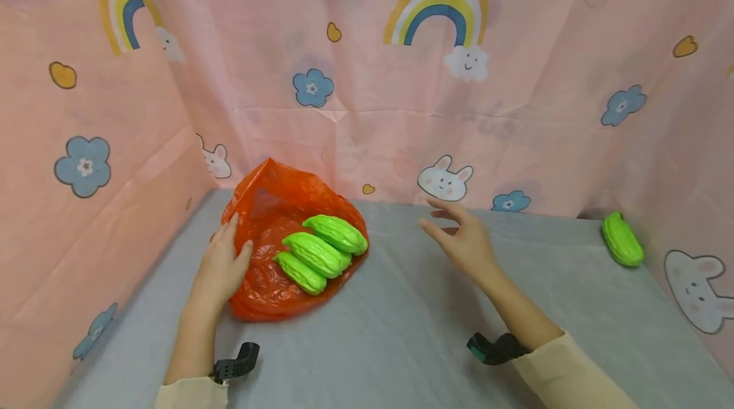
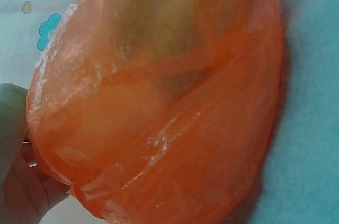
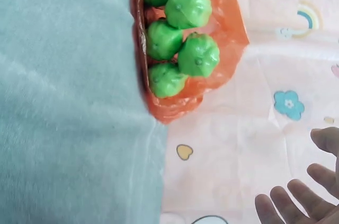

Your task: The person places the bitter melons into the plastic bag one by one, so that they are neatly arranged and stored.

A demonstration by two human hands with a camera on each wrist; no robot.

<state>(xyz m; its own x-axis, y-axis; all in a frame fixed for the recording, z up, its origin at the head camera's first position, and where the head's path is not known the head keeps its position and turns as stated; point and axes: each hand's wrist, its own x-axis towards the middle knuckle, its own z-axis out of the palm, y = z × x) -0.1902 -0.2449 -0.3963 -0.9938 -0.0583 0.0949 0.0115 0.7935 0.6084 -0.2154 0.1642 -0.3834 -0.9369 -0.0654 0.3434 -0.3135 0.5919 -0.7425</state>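
A red plastic bag stands on the grey cloth at left, its mouth facing up and forward. Bright green bitter melons lie side by side in it; the right wrist view shows several of these melons end-on. My left hand lies along the bag's left rim, fingers straight, thumb spread over the opening. In the left wrist view the bag partly covers those fingers. Right of the bag, my right hand hovers with fingers loosely spread, holding nothing.
Another green bitter melon lies alone at the far right, near the side curtain. Pink printed curtain closes off the back and both sides of the grey cloth. Black wrist cameras sit on both wrists.
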